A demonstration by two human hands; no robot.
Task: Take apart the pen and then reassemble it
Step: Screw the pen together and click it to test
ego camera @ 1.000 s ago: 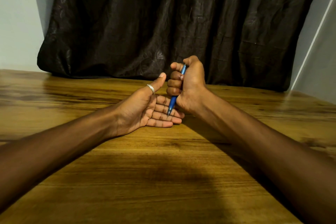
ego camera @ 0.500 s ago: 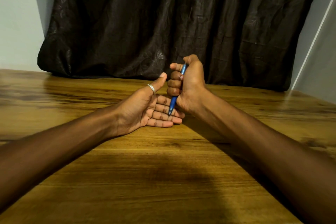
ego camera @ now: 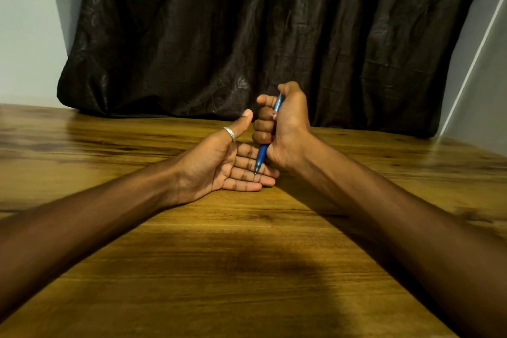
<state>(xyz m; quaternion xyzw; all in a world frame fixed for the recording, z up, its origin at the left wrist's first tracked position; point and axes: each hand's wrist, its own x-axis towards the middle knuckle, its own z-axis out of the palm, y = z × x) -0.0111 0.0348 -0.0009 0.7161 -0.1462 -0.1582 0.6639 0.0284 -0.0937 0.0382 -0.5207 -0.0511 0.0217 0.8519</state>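
A blue pen (ego camera: 262, 155) stands nearly upright in my right hand (ego camera: 285, 129), which is closed around its barrel like a fist, thumb on top over the pen's upper end. The tip points down and touches, or nearly touches, the fingers of my left hand (ego camera: 219, 164). That hand lies palm up on the wooden table (ego camera: 247, 269), fingers flat and together, thumb raised, a silver ring on the thumb. It holds nothing. The middle of the pen is hidden inside my right fist.
A dark crinkled curtain (ego camera: 274, 35) hangs behind the table's far edge, with pale wall on both sides. Both forearms rest across the tabletop toward its centre. No other objects lie on the wood.
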